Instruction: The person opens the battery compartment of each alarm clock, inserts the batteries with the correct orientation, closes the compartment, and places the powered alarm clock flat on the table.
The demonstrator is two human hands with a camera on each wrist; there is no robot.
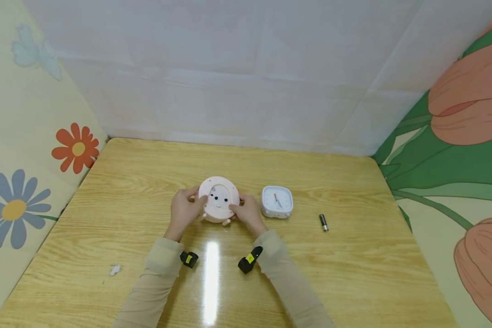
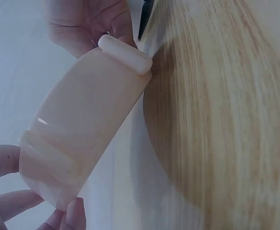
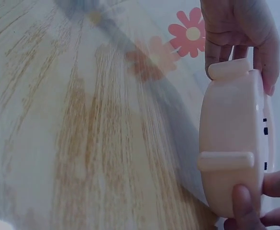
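Both hands hold a round pale pink alarm clock (image 1: 218, 214) between them over the table, its back with small black knobs turned up. My left hand (image 1: 184, 207) grips its left edge, thumb on the back. On the opposite edge is my right hand (image 1: 249, 210), thumb also on the back. In the left wrist view the clock's pink side (image 2: 87, 100) shows two stubby feet, with left-hand fingers (image 2: 15, 203) under one end. The right wrist view shows the same side (image 3: 228, 120) with right-hand fingers (image 3: 245, 203) at the lower end. The clock's face is hidden.
A white square alarm clock (image 1: 277, 202) stands just right of my right hand, face up. Further right lies a black battery (image 1: 324, 222). A small white scrap (image 1: 115, 270) lies on the wooden table (image 1: 332, 282) at the left. A white cloth wall (image 1: 238, 91) rises behind.
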